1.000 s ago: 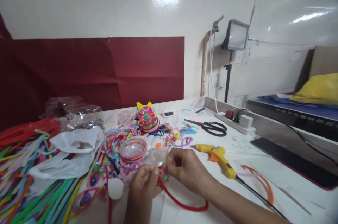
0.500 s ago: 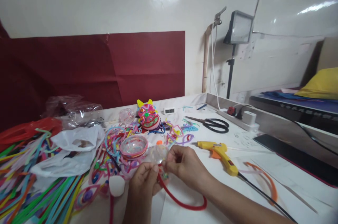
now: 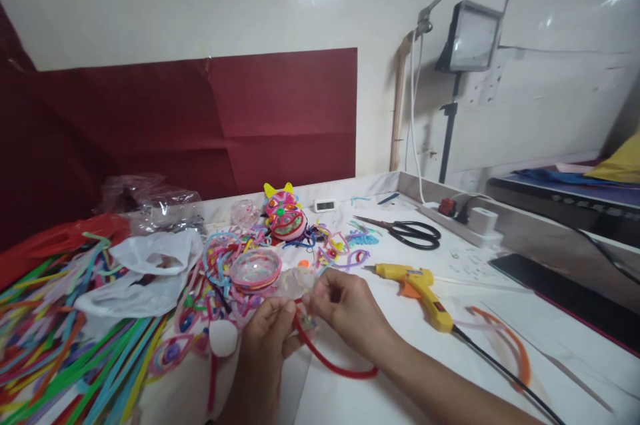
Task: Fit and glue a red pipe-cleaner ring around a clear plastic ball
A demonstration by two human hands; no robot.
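A red pipe cleaner (image 3: 333, 363) runs between both hands, its free length curving down and right in a loop above the white work surface. My left hand (image 3: 270, 328) is closed, thumb and fingers pinching at the pipe cleaner's end and the edge of a clear plastic piece (image 3: 295, 281). My right hand (image 3: 345, 301) is closed in a pinch on the pipe cleaner, close beside the left fingertips. The clear piece sits just behind the fingers, and its lower part is partly hidden. A clear bowl-shaped piece wrapped in coloured pipe cleaners (image 3: 255, 269) lies beyond my left hand.
A yellow glue gun (image 3: 417, 288) and black-handled scissors (image 3: 413, 233) lie to the right, near a power strip (image 3: 463, 228). At the back sits a colourful animal-head figure (image 3: 284, 211). Pipe cleaners (image 3: 115, 371) and white plastic bags (image 3: 150, 278) cover the left side. A dark phone-like slab (image 3: 565, 298) lies far right.
The camera view has shifted slightly, so the background sits farther right. Both hands stay together at the clear piece, and the red loop's right end is a little farther left and higher.
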